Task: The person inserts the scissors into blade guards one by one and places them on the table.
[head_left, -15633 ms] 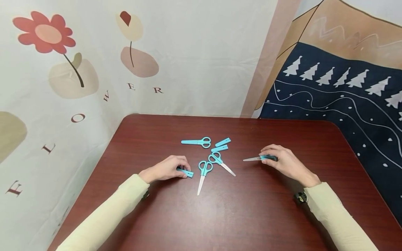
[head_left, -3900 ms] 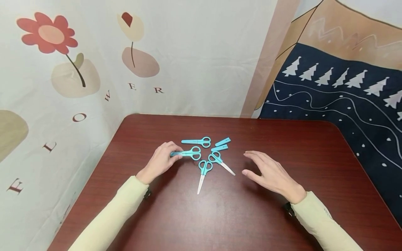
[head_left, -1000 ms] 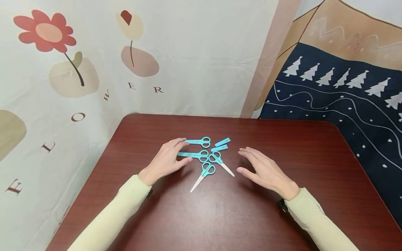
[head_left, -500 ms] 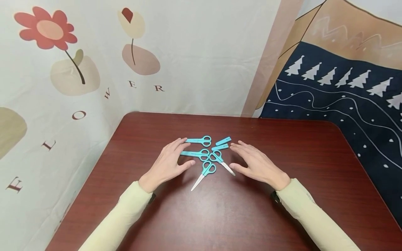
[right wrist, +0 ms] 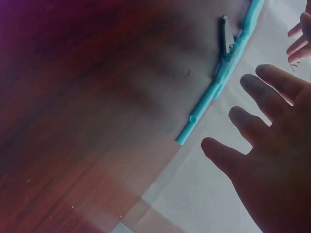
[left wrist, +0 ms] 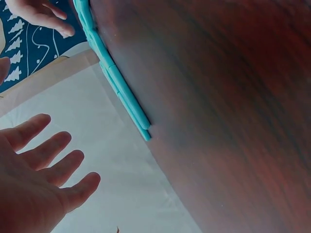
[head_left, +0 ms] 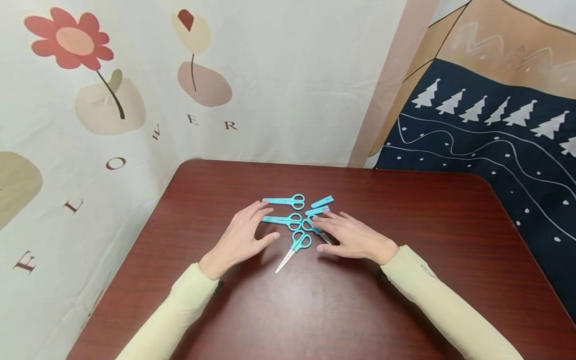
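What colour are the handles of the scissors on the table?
The scissors have light blue handles, clearest in the head view.

The letters "FLOWER" run in brown across the flower-printed wall cloth (head_left: 135, 100).

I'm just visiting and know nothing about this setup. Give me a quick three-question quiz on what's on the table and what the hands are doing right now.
1. True or false: the left hand has its fingers spread and holds nothing.
2. Which scissors lie nearest the person with a bare blade pointing toward them? A) the pair at the back B) the pair between the two hands C) none
3. Fill in: the two loose blade caps lie at the far ______ of the cluster, just beyond the right hand.

Key: 1 true. 2 B. 3 right. The back scissors on the table wear their blue cap.
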Motion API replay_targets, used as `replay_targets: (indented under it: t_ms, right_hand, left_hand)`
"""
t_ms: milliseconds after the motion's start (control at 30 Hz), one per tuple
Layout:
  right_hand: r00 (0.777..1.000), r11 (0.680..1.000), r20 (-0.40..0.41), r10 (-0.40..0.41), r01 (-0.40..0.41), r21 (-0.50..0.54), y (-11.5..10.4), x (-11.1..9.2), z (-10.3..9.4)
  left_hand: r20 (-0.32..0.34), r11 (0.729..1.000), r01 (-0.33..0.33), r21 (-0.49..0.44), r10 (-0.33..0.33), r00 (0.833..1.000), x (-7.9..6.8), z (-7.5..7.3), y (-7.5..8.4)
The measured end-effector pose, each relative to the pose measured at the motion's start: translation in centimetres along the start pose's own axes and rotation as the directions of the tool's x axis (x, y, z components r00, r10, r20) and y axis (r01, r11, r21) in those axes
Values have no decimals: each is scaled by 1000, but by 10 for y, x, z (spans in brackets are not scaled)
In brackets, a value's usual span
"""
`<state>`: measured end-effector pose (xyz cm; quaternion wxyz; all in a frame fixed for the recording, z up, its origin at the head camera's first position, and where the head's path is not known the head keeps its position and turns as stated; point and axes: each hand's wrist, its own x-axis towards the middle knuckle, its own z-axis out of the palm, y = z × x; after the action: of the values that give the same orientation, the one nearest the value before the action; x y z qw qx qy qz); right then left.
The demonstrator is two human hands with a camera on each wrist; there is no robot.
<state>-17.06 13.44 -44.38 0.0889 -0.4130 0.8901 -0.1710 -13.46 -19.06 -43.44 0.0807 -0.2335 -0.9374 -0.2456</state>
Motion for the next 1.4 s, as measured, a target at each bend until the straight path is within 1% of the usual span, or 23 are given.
replay_targets:
  t_ms: [133, 267, 467, 567, 700, 800, 900, 1000, 1067, 1167, 1267, 1400]
  right_hand:
    - [999, 1000, 32, 15, -15, 4, 2, 0, 1]
    - [999, 999, 38, 37, -37, 2, 5, -5, 3]
    - [997, 998, 31, 65, -65, -2, 10, -25, 3]
    - [997, 997, 15, 70, -70, -15, 13, -36, 2]
    - [999, 999, -30, 38, -39, -29, 17, -42, -2]
    - [999, 999, -50, -10, 8, -32, 21, -39, -7]
    - [997, 998, -43, -59, 58, -12, 22, -32, -11]
    - [996, 996, -21, -83, 83, 10, 24, -25, -12]
    - [997, 997, -8, -73, 73, 13, 27, -24, -11]
    - [999, 999, 7, -32, 32, 21, 31, -27, -9]
    - [1000, 999, 9, 9, -9, 40, 34, -34, -9]
    - [1000, 999, -10, 25, -25, 48, 36, -46, -9]
  left_hand:
    - [-1, 1000, -13, -2, 13, 1000, 0, 3, 1]
    - [4, 1000, -20, -6, 20, 1000, 0, 5, 3]
    - [18, 1000, -16, -7, 16, 1000, 0, 6, 6]
    - [28, 1000, -12, -9, 13, 1000, 0, 6, 6]
    - [25, 1000, -21, -8, 22, 999, 1, 7, 6]
    - [15, 999, -33, -9, 33, 999, 2, 7, 7]
    - [7, 999, -42, -9, 42, 999, 3, 8, 8]
    - [10, 999, -44, -8, 44, 999, 4, 9, 9]
    - [15, 999, -45, -12, 45, 999, 4, 10, 11]
    - [18, 999, -49, -18, 49, 999, 5, 10, 12]
    - [13, 999, -48, -20, 49, 999, 5, 10, 13]
    - [15, 999, -46, -23, 46, 999, 5, 10, 13]
